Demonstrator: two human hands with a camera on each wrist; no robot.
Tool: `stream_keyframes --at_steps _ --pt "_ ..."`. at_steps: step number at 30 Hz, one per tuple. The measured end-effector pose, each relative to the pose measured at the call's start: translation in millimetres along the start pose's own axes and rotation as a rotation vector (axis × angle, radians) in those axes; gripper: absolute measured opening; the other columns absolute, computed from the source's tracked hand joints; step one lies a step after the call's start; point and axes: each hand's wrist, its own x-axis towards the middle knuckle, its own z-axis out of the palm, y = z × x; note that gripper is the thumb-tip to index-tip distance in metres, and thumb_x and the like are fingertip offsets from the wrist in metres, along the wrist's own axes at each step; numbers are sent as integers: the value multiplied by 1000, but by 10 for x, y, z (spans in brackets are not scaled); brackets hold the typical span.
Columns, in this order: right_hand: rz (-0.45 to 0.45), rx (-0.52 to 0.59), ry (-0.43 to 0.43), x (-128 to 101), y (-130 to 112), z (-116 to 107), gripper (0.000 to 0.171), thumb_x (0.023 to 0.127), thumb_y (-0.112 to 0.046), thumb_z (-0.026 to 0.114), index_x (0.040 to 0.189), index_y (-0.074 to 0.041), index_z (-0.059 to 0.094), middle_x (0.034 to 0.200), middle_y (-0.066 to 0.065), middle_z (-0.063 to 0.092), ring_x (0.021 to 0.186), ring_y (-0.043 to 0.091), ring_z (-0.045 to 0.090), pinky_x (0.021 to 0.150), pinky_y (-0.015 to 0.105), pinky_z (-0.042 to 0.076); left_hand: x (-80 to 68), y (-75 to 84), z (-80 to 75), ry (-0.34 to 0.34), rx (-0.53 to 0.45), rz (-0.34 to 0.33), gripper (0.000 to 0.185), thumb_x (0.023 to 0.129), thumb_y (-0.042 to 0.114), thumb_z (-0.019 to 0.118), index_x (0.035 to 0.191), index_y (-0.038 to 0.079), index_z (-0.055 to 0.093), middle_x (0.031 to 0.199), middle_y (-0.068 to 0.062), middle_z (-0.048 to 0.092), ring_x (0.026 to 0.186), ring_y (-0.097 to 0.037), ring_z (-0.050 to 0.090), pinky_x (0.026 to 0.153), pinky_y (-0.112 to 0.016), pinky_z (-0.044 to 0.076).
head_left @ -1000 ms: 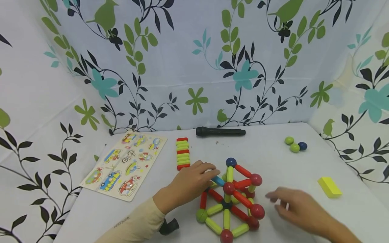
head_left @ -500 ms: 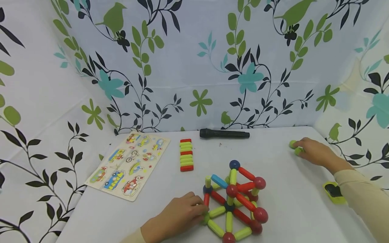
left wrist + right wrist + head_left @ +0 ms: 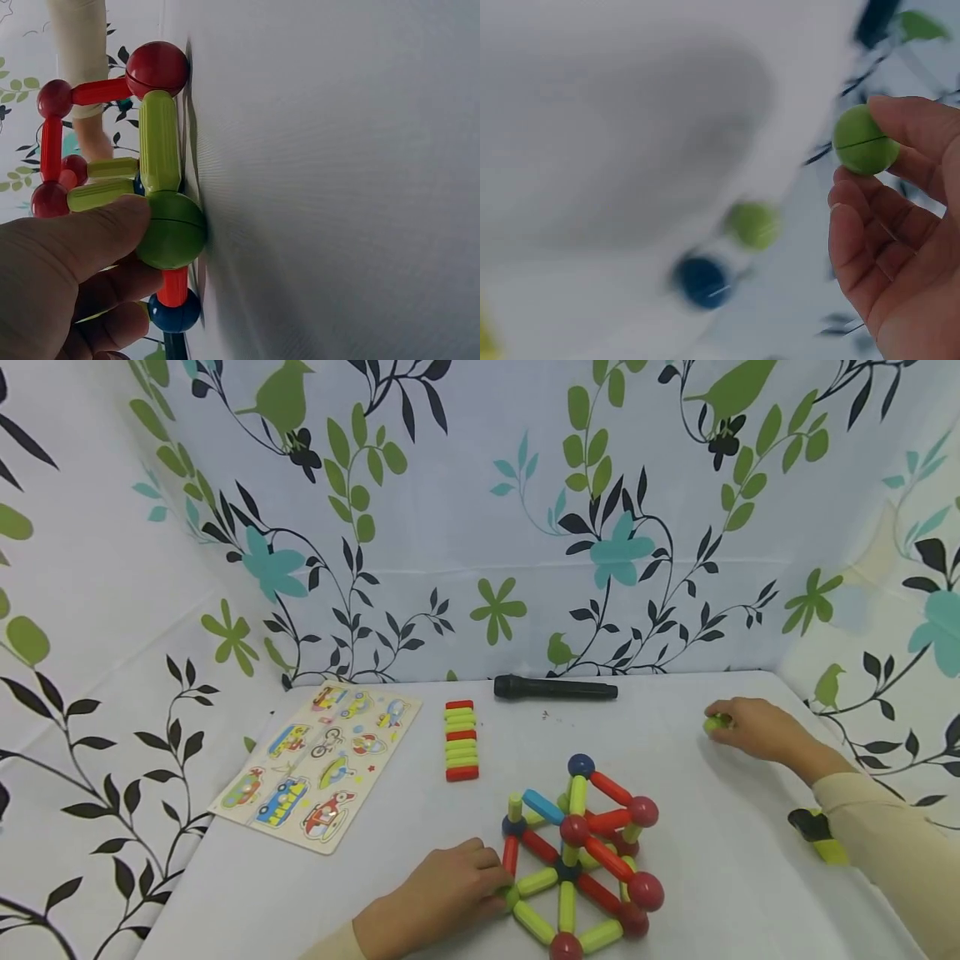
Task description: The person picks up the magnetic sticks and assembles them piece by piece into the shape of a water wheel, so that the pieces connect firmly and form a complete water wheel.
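One toy frame (image 3: 577, 860) of rods and balls stands on the table; it has one blue rod (image 3: 542, 807), and at least five red balls and two blue balls show in it; two hands are in view, a left hand (image 3: 442, 893) at the frame's near left corner and a right hand (image 3: 750, 727) far right of it; three loose balls are there: one green ball (image 3: 865, 141), a second green ball (image 3: 751, 223) and one blue ball (image 3: 701, 280); left of the frame lies one puzzle board (image 3: 318, 760); behind the frame are one stack of sticks (image 3: 461, 739) with three red ones, and one black torch (image 3: 555, 689); one yellow block (image 3: 828, 847) lies to the right.

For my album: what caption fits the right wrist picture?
Right hand pinches a green ball above the table.
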Motion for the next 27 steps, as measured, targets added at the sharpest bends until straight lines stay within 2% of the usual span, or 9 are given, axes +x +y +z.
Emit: stream_keyframes --at_steps 3,6,10,13,16,19,27 --pt "-63 114 57 41 -543 -194 38 95 -25 70 124 0 67 104 10 71 92 26 64 77 44 57 5 8 2 -18 5 -15 21 91 30 78 112 27 75 96 17 65 84 3 51 70 -8 44" --pt "-178 216 69 61 -1193 -370 37 96 -25 71 127 -6 67 106 5 71 96 23 65 76 38 58 -1 14 7 -25 7 -18 21 91 30 78 111 27 75 95 17 65 84 3 51 69 -8 43" --pt "-374 270 13 51 -1991 -462 35 95 -26 72 128 -13 68 108 -3 72 99 18 67 79 34 58 -12 14 8 -28 2 -18 22 90 31 78 112 27 75 95 17 65 84 4 51 69 -8 43" --pt "-476 276 -73 31 -2401 -430 37 96 -28 71 131 -17 66 112 -6 72 99 13 67 78 29 57 -11 8 5 -31 4 -13 22 90 31 78 111 26 75 96 17 65 84 4 52 69 -9 44" --pt "-513 267 -157 26 -2640 -364 40 97 -27 70 136 -19 65 116 -8 71 98 10 67 78 25 56 -3 4 7 -17 17 0 21 90 31 78 110 26 75 95 16 65 83 3 52 68 -9 43" --pt "-521 236 -221 50 -2777 -299 41 97 -26 70 137 -20 65 115 -9 71 96 7 66 80 24 55 9 5 9 -4 25 1 20 89 31 79 108 26 75 94 16 64 83 3 52 67 -9 43" --pt "-506 142 -318 148 -2880 -150 40 95 -29 73 134 -24 68 110 -12 72 92 3 64 81 23 53 32 20 8 7 23 -13 20 88 31 80 107 26 75 94 17 65 82 2 51 68 -9 44"
